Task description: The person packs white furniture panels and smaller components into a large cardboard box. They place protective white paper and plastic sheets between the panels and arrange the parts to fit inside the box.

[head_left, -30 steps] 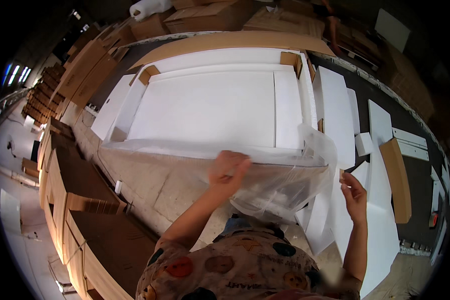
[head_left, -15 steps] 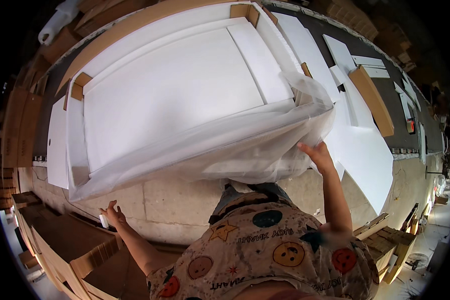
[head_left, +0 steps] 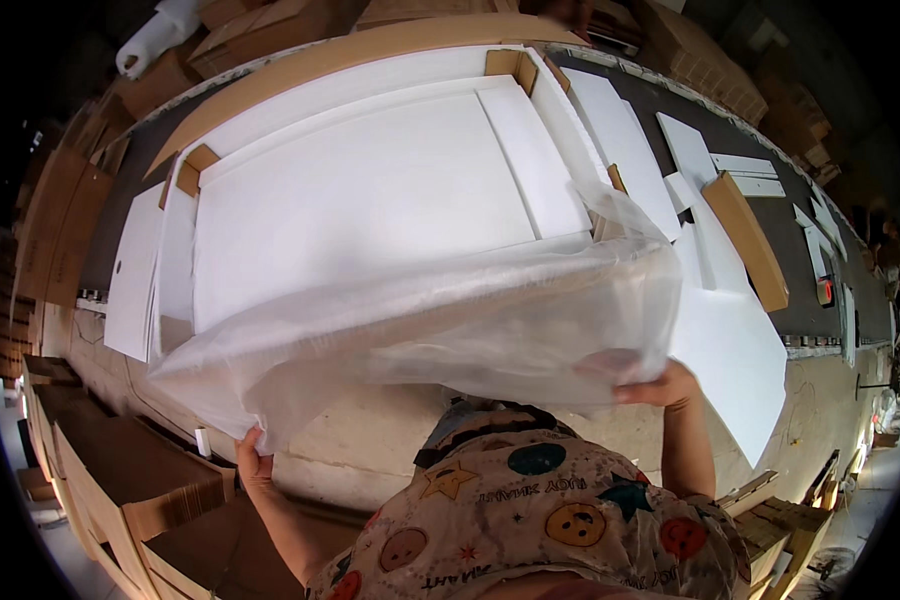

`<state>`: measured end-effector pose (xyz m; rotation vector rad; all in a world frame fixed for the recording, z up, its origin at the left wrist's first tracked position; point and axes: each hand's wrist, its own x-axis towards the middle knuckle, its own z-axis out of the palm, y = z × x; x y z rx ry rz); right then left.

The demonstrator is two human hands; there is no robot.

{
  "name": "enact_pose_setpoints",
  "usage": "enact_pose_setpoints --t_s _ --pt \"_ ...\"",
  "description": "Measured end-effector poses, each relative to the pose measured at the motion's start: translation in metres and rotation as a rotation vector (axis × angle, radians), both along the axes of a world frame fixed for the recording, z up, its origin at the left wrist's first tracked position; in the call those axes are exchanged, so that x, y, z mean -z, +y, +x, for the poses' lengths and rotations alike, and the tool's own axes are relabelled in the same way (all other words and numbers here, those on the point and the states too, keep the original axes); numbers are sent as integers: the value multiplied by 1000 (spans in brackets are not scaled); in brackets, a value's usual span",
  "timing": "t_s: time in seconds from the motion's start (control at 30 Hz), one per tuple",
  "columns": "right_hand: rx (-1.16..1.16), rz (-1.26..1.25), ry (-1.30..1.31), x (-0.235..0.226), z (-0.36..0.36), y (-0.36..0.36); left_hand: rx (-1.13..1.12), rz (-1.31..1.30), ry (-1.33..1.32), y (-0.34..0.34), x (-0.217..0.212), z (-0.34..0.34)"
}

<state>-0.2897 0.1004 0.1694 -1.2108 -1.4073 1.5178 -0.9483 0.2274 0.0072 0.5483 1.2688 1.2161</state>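
A large open carton (head_left: 177, 254) lies before me, its inside lined with white foam and cardboard corner pads. Flat white panels (head_left: 360, 200) fill it. Thin translucent plastic sheeting (head_left: 470, 320) drapes over the carton's near edge and hangs down toward me. At the sheet's lower left corner, my left hand (head_left: 255, 462) is closed, pinching the film. Near its lower right corner my right hand (head_left: 663, 388) grips the film too, with the fingers partly behind it. Between the two hands the sheet is spread out.
More white boards (head_left: 725, 340) lie on the dark work surface to the right, beside a long brown cardboard piece (head_left: 748, 240). A white panel (head_left: 133, 275) stands out at the carton's left. Cardboard boxes (head_left: 135, 460) sit on the floor behind me at the left.
My left hand, free and open before, has taken hold of the sheet's left corner. My right hand has drawn its side down toward me, so the film spreads wider.
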Motion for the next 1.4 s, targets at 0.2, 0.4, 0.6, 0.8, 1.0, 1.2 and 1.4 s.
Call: enact_pose_setpoints --t_s 0.2,0.4,0.6,0.8,1.0,1.2,1.4 --pt "671 376 360 -9 89 17 -261 177 -73 7 -111 -67" --pt "651 -133 -798 112 119 -5 -118 198 -275 -24 -151 -6" --pt "476 -188 -868 57 113 -25 227 -31 293 -83 -105 -56" --pt "661 418 -914 -93 91 85 -240 362 -24 36 -298 -6" --pt "646 401 -1405 -106 94 259 -36 360 173 251 -266 -1" --pt "685 616 -1507 -80 21 150 -60 214 517 316 -179 -80" --pt "939 -26 80 -44 -34 -26 -144 207 753 289 -162 -99"
